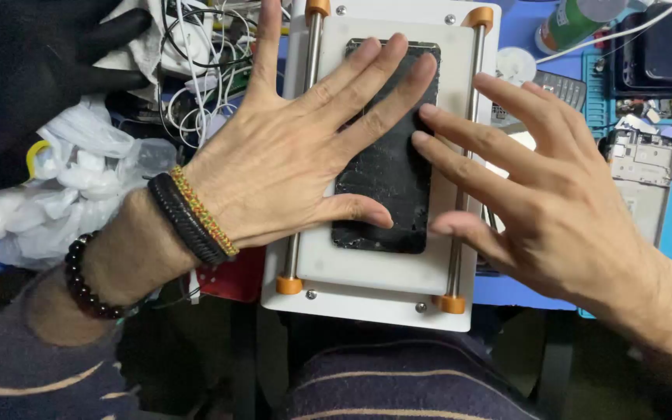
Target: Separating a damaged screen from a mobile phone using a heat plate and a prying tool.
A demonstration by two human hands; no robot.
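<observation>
The cracked black phone screen (386, 167) lies on the white plate (386, 264), its long axis running near to far. The left hand (274, 163) presses flat on it, fingers spread, gripping nothing. The right hand (538, 194), open too, touches its right edge.

Cracked black phone screen (389, 175), rectangular, lying on the white plate. Dark tablet screen (666, 47), upper right corner. Green, white-labelled cylindrical container (573, 23), lying just left of the tablet.
</observation>
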